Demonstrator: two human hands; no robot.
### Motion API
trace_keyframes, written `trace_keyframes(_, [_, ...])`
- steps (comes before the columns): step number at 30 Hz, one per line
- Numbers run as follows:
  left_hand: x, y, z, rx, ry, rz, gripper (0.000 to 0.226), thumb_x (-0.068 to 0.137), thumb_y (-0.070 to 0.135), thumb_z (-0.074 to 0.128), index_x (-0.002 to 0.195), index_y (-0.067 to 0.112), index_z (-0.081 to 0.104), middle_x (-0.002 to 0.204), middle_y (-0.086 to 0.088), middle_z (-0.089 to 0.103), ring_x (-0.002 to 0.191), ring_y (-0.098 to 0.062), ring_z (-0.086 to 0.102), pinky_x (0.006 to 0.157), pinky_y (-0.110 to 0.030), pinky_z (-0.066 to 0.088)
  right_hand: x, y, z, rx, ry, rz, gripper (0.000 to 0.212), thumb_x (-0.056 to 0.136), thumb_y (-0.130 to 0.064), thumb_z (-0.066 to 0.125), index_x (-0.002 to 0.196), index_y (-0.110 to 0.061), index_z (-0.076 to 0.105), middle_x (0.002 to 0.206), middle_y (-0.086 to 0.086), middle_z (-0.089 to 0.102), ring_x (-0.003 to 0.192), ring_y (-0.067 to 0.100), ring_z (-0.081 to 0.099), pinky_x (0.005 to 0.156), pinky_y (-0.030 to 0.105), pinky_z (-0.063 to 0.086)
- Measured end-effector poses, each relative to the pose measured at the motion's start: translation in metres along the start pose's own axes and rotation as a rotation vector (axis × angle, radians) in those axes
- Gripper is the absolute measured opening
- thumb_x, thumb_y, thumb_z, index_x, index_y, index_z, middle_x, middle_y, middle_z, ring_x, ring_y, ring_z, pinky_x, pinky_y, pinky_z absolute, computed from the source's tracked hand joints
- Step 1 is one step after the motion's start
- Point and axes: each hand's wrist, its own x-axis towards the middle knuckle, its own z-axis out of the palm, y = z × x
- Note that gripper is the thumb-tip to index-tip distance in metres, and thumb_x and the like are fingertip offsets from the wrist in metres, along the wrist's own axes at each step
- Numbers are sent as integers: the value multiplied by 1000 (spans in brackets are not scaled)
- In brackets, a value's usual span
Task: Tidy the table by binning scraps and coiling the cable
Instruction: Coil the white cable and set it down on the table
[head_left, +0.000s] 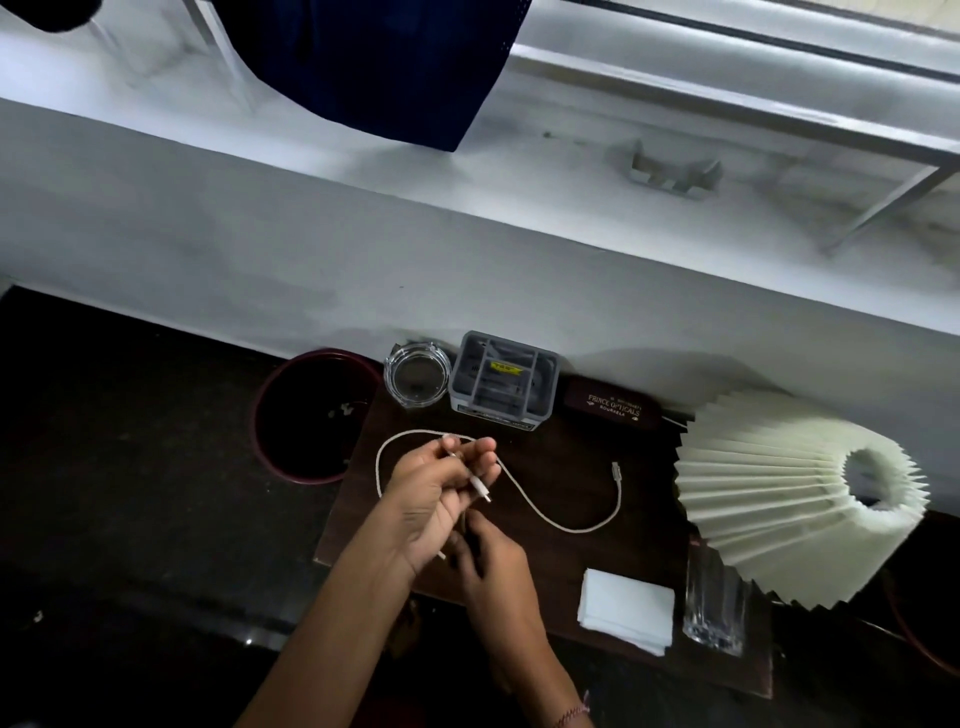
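Observation:
A white cable lies in loose curves on the dark wooden table, its far plug resting to the right. My left hand is raised over the table, fingers pinching one end of the cable with the connector pointing down. My right hand is just below it, partly hidden by the left hand; what it grips is unclear. A dark round bin with a reddish rim stands left of the table, with a few pale scraps inside.
Along the wall stand a glass ashtray, a grey compartment organiser and a dark spectacle case. A pleated white lampshade fills the right side. White folded tissues and a ribbed glass base sit near the front edge.

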Motion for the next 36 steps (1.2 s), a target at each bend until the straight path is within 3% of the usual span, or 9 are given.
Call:
trace_keyframes(4, [0,6,-8,161,2,111,35,85,-21,30,88,5,52,76,-9,76,74,-15,73,81,-29,54,5,-16,-6,-213,44,-99,14,94,-16,46,99,-15,59,93,0,59,84,11,55,74,28,45])
trace_keyframes(8, [0,14,-20,413,38,260,38,83,-24,31,91,4,55,86,-12,71,71,-10,72,69,-17,57,16,-36,-17,-405,72,-207,21,95,-25,46,107,-25,63,99,-5,56,95,11,53,80,31,33])
trace_keyframes(11, [-4,19,-29,621,-37,207,33,82,-24,37,92,1,55,63,2,71,56,1,66,53,-9,49,30,-51,-28,-329,119,-331,8,87,-21,60,94,-20,65,91,-3,62,88,14,58,81,34,43])
trace_keyframes(13, [-7,21,-35,712,-95,135,33,82,-22,38,93,2,58,52,6,67,50,3,61,47,-8,45,41,-56,-31,-260,101,-357,11,81,-18,68,88,-21,59,83,-6,62,81,10,59,73,28,50])
trace_keyframes(19, [-7,40,-44,599,-140,-20,32,83,-14,29,90,-1,57,81,-13,58,73,-16,57,67,-24,45,61,-53,-28,35,62,-321,36,71,-10,78,81,-27,49,71,-8,57,66,-4,58,50,3,43])
trace_keyframes(24, [-11,44,-47,631,-200,-103,34,84,-12,25,97,-7,56,92,-25,63,77,-26,64,72,-29,52,73,-47,-26,55,30,-331,38,60,-19,85,75,-23,51,64,-8,57,59,3,55,54,12,43])
trace_keyframes(28, [-19,50,-57,550,-316,-148,31,92,0,33,103,-4,62,91,-21,72,79,-23,72,69,-23,57,79,-41,-32,136,-7,-318,33,55,-30,86,71,-25,58,59,-7,58,56,3,53,54,20,47])
trace_keyframes(32, [-25,48,-61,445,-378,-134,29,85,12,50,109,-2,59,97,-18,73,84,-21,72,71,-22,57,80,-35,-30,313,-72,-214,22,61,-18,83,64,-27,64,59,-9,60,59,4,55,61,18,47])
trace_keyframes(36, [-32,47,-55,298,-371,-43,24,81,9,52,94,3,71,92,-19,74,81,-23,73,69,-24,58,73,-36,-18,534,-111,-124,21,77,-14,70,61,-26,65,60,-10,64,61,1,57,62,16,47])
